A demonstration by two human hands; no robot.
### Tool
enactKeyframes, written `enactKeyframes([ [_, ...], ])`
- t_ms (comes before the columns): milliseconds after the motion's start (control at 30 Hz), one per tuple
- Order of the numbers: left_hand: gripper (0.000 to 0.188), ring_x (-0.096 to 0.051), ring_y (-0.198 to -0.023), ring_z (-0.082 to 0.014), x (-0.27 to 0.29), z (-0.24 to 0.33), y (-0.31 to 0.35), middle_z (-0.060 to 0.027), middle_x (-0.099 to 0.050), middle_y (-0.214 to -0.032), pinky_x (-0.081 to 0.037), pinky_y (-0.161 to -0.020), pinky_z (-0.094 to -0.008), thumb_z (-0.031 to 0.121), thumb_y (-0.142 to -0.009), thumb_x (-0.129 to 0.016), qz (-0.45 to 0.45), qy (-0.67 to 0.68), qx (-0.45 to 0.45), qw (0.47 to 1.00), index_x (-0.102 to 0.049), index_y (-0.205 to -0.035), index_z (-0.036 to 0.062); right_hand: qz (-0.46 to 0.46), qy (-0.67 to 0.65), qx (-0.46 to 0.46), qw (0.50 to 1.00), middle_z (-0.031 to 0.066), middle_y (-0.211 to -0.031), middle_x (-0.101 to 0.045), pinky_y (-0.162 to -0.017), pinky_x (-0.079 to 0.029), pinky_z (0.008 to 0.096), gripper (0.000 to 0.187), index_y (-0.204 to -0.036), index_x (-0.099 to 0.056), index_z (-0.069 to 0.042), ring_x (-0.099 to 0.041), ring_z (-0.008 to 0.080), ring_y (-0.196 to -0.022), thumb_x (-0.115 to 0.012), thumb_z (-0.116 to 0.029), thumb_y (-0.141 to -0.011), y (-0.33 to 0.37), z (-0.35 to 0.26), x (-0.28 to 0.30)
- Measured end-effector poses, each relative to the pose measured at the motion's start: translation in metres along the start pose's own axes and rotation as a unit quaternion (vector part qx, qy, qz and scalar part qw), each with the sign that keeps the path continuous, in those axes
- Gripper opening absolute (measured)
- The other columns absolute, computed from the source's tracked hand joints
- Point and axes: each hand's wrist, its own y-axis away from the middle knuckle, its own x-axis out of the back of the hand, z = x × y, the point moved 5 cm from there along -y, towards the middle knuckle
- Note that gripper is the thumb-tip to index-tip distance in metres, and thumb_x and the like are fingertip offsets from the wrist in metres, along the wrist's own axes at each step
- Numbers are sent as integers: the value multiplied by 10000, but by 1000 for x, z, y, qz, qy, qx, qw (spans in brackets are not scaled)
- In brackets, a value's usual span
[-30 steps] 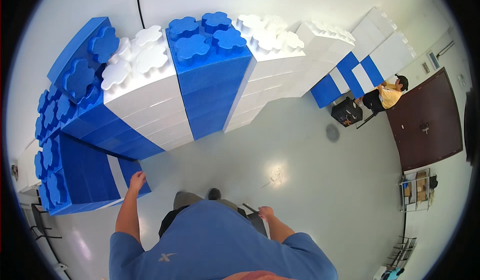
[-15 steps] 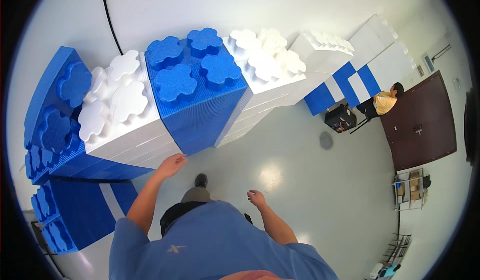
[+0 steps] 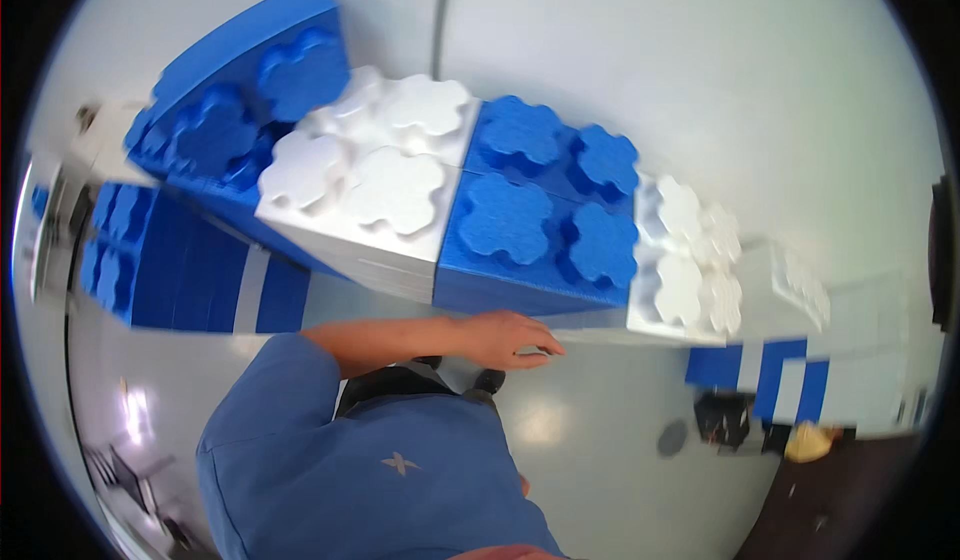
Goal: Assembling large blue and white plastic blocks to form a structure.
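My left hand (image 3: 512,340) reaches rightward across the front of my body, its fingers loosely stretched and holding nothing. It is nearest to a blue stack of large foam building blocks (image 3: 540,285), whose top has flower-shaped studs. I cannot tell whether it touches the front of the stack. Left of that stands a white block stack (image 3: 375,265) with similar studs, and on the right another white stack (image 3: 682,305). Of my right hand, only a small skin-coloured patch (image 3: 524,484) shows beside my shirt; its fingers are hidden.
A taller blue block (image 3: 245,45) rises at the far left. Below it, a blue stack with a white stripe (image 3: 195,270) stands beside me. Along the right are more blue and white blocks (image 3: 770,375), a black bin (image 3: 722,418), a person in yellow (image 3: 808,443) and a dark door (image 3: 850,500).
My view has turned, so the stacks sit farther right. My left arm has swung across to the right in front of my body. My right hand has dropped almost out of sight.
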Motion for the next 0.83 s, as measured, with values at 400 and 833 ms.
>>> enactKeyframes([
  [400,347,-538,-1141,-309,240,93,181,-133,-579,-1224,-417,-977,-372,67,-828,-625,615,-475,91,622,-602,-1174,74,-48,-329,-82,939,66,-797,-646,-618,-510,391,217,-857,-634,-90,-634,231,-711,-605,-301,-816,-176,135,71],
  [833,269,-577,-1097,-334,69,31,28,-153,-631,-1085,-406,-984,-434,-11,-789,-611,357,-286,-78,886,-647,-1051,34,414,-412,-131,801,83,-858,-649,-633,-461,258,484,-1259,-556,-35,-564,116,-690,-660,-238,-833,-214,129,356],
])
